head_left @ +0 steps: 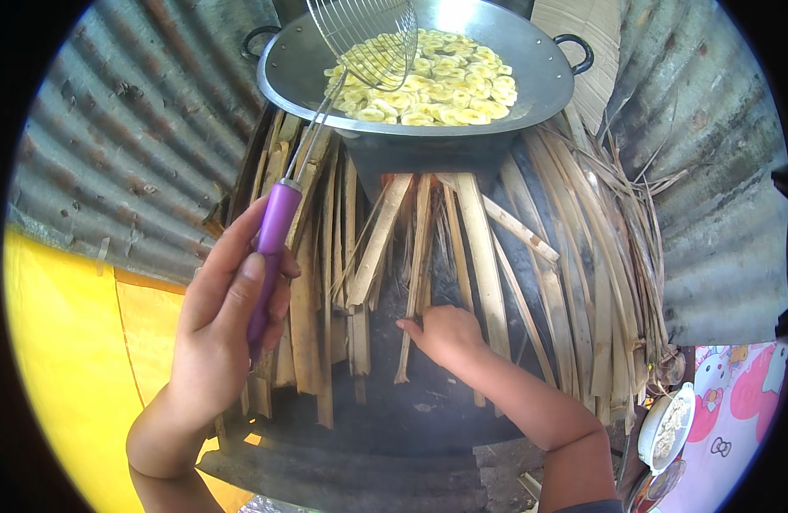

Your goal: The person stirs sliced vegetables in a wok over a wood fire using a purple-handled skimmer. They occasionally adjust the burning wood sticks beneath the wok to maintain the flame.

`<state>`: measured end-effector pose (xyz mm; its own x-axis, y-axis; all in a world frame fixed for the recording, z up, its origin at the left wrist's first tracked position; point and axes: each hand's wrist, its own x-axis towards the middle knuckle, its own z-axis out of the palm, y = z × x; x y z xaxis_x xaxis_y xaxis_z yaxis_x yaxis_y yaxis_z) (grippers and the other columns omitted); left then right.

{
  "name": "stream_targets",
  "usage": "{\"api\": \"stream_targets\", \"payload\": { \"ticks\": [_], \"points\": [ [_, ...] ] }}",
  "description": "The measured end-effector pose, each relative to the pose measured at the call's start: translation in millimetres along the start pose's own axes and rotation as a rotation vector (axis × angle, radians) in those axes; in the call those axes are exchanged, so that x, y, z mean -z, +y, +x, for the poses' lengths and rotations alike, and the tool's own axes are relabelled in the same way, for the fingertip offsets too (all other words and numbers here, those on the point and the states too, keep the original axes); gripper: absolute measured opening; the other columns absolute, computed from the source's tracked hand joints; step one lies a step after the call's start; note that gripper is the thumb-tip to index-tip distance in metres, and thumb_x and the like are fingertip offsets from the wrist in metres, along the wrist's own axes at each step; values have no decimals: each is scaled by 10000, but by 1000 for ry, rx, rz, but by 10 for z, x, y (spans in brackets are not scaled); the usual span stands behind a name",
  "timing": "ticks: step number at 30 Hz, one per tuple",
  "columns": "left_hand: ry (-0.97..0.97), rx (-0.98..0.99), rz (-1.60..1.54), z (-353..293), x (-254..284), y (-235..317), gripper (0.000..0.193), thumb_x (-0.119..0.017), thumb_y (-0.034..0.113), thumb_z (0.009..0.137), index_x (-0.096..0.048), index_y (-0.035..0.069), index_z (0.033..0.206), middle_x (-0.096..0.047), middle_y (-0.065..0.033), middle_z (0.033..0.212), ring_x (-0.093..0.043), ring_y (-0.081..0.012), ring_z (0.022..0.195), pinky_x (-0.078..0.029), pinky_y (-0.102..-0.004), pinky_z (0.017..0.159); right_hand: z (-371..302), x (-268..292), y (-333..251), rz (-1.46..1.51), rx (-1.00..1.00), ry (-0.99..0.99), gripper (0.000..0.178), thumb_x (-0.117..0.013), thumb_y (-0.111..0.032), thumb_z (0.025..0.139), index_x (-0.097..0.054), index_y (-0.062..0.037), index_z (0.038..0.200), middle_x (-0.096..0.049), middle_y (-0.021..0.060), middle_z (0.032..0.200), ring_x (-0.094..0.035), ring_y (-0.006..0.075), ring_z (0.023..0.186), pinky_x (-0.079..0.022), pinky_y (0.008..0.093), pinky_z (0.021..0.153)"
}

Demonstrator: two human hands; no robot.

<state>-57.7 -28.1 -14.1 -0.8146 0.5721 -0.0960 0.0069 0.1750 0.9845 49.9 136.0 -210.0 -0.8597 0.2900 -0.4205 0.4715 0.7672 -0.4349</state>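
Observation:
My left hand [223, 299] is closed round the purple handle of a wire skimmer [278, 201]. Its round mesh head tilts up over the left side of a wide metal wok [308, 77]. Many thin, pale yellow slices that look like banana [462, 85] lie spread in the wok. Lower down, my right hand [448, 335] is closed at a narrow firewood stick [419, 248], whose far end reaches into the stove opening under the wok. The stick's lower end shows beyond my thumb. My right fingertips are partly hidden.
Flames [387, 179] glow in the opening. Split wood [308, 316] lies to the left, with more strips [582, 282] at the right. Corrugated metal sheets [129, 128] flank the stove. A yellow sheet [60, 316] hangs at left; a white bowl [686, 419] stands at lower right.

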Motion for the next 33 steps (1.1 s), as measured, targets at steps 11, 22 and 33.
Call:
{"api": "stream_targets", "payload": {
  "ticks": [11,22,33],
  "points": [
    [-23,29,13,66,55,-15,453,-350,114,981,-288,26,1422,-525,-56,989,-444,-47,678,-390,-170,514,173,9,127,294,-66,169,276,-575,-225,822,-638,36,886,-636,238,762,-627,392,764,-494,451,733],
    [-4,39,22,87,24,5,452,-350,117,981,-292,28,1420,-525,-55,985,-449,-51,689,-395,-170,519,209,28,171,184,-47,191,306,-584,-266,844,-629,36,869,-639,238,775,-630,388,774,-499,448,736],
    [-62,71,-107,-42,-3,149,463,-387,142,978,-301,45,1422,-524,-45,978,-457,-60,705,-391,-175,528,-639,797,-84,443,89,283,229,-634,-219,859,-631,0,925,-647,139,753,-627,243,663,-497,331,621]
  ]
}}
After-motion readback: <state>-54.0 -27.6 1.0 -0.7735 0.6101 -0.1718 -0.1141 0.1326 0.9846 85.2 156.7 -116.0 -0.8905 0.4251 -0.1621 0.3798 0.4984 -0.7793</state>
